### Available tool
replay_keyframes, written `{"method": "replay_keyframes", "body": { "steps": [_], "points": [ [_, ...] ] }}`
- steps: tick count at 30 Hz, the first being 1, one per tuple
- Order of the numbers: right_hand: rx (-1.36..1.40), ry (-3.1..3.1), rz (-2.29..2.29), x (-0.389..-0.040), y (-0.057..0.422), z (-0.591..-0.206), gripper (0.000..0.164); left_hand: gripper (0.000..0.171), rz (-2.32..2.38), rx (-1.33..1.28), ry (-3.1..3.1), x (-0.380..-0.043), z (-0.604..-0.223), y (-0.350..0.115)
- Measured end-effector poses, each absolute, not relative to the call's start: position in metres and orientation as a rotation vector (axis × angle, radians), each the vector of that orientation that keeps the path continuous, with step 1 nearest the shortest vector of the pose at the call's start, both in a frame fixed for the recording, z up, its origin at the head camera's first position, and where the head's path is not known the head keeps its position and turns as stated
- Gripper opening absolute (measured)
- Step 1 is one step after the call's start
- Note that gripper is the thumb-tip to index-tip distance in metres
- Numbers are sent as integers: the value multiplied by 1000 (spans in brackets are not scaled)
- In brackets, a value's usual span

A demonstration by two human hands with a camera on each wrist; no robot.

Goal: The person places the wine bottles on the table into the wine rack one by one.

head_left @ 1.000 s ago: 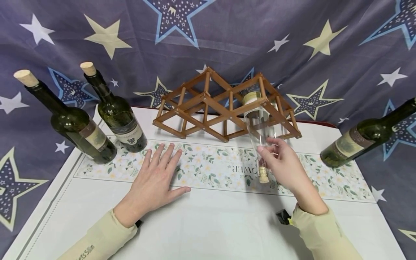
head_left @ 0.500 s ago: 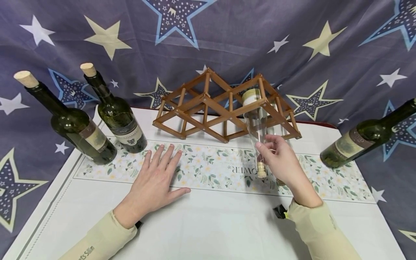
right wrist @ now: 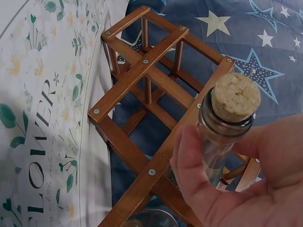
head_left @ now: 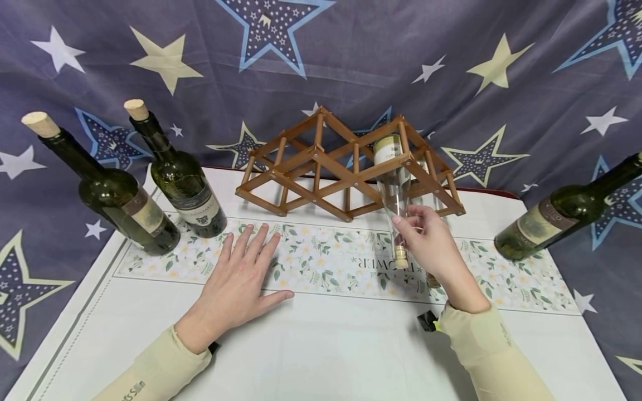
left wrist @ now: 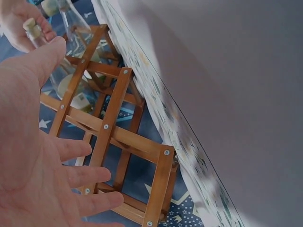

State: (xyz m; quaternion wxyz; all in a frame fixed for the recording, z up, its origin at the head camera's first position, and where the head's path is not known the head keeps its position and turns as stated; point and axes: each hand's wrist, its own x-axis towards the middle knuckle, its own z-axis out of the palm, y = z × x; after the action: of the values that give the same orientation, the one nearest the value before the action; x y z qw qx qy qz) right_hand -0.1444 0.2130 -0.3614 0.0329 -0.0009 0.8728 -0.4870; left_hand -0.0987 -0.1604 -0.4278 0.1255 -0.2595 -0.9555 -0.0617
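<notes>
The right hand (head_left: 428,242) grips a clear corked bottle (head_left: 395,192) by its neck, the body partly inside the wooden rack (head_left: 315,151); the left hand (head_left: 241,278) (spread wide) lies over the floral runner (head_left: 311,262). A slackened grip could let it strike the second clear bottle (head_left: 432,280).

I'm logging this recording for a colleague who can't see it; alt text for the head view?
A person's right hand holds a clear corked bottle by the neck, its base in a wooden rack. The left hand is spread over a floral strip, with two corked green bottles to the left and another green bottle to the right.
</notes>
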Motion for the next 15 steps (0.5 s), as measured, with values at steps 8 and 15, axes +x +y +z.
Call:
{"method": "replay_keyframes", "body": {
  "steps": [8,15],
  "points": [
    [-3,2682,-1504,-147,213,-362,68,116,-184,-758,-2787,-100,-428,-159],
    [15,2679,-1495,-150,214,-364,68,116,-173,-760,-2791,-100,-427,-157]
  ]
}}
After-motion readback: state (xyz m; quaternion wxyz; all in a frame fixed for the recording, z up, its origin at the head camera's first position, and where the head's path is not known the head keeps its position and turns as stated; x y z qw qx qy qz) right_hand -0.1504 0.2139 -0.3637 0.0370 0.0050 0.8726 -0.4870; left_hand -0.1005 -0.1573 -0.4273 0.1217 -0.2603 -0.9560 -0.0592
